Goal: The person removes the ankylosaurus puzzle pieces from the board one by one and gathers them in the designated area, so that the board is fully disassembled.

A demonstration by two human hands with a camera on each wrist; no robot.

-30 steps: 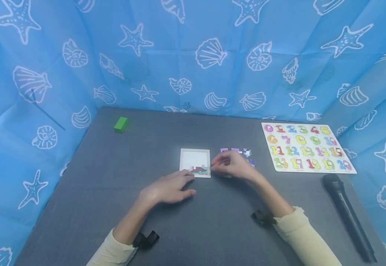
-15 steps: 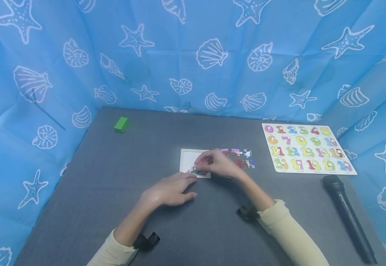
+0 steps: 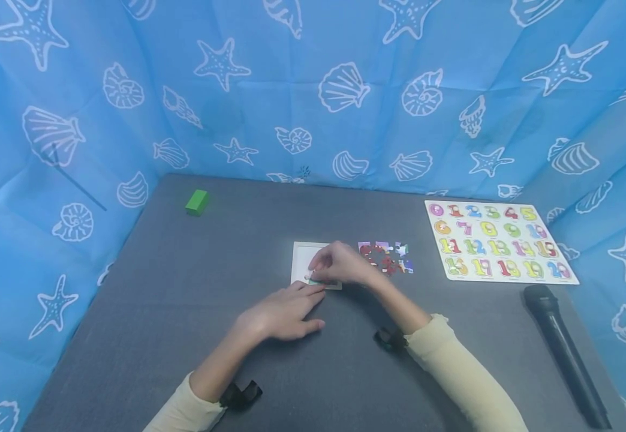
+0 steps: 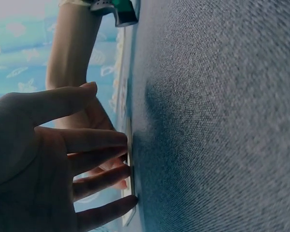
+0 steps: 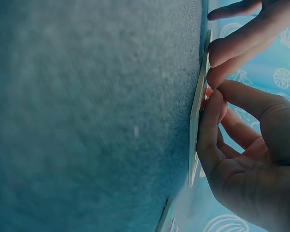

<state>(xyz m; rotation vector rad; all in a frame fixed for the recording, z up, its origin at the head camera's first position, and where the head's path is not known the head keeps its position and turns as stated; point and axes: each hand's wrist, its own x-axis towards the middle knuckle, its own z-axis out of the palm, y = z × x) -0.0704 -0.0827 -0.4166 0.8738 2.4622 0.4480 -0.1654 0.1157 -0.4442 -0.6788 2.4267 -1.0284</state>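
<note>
A small square puzzle tray [image 3: 301, 252] with a pale rim lies flat mid-table, partly covered by both hands. Over its near right part my right hand [image 3: 342, 264] pinches a puzzle piece between thumb and index finger, the piece mostly hidden by the fingertips. A bit of coloured puzzle picture [image 3: 313, 281] shows beside those fingertips. My left hand [image 3: 286, 313] reaches to the tray's near edge. Its fingers are extended, with the fingertips at the rim in the left wrist view. Several loose puzzle pieces [image 3: 390, 265] lie to the right of the tray.
A number board [image 3: 493, 240] lies at the back right. A black microphone [image 3: 563, 354] lies along the right side of the grey table [image 3: 226, 252]. Toward the back left stands a green block [image 3: 196, 203]. A blue shell-print curtain [image 3: 291, 108] surrounds the table.
My right hand has moved left from beside the loose pieces to over the tray, bringing a puzzle piece, and uncovering the loose pieces. My left hand has shifted slightly right along the near edge.
</note>
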